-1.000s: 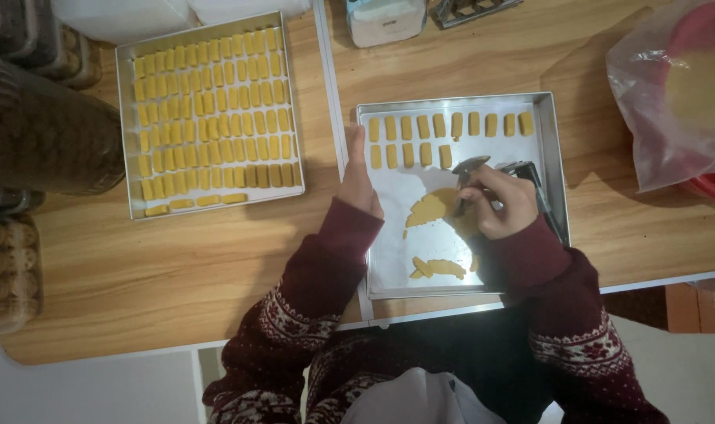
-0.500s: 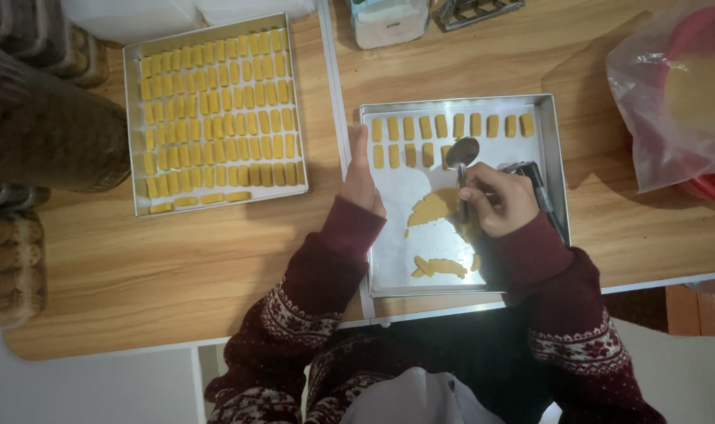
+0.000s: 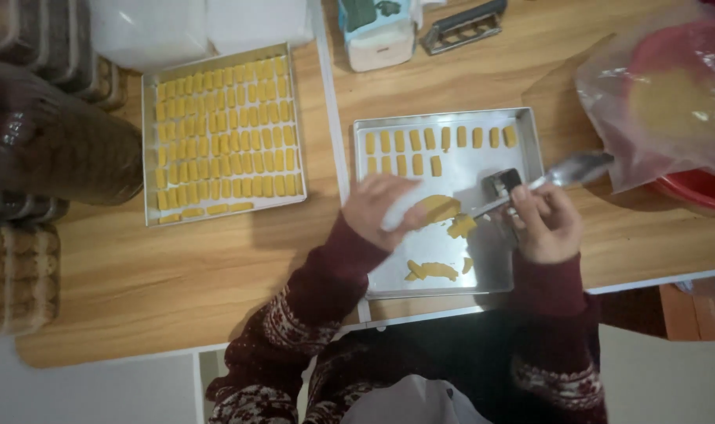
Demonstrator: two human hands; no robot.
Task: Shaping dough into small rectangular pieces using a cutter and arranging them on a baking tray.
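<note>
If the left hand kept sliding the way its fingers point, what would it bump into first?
Probably the flat yellow dough piece on the metal tray: the left hand points right across the tray, fingertips blurred and about touching it. Height above it is unclear.

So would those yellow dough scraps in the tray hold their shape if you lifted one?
Probably not: the yellow dough scraps lie thin, flat and ragged on the tray, so they would likely droop or tear. They look soft, perhaps slightly sticky.
</note>
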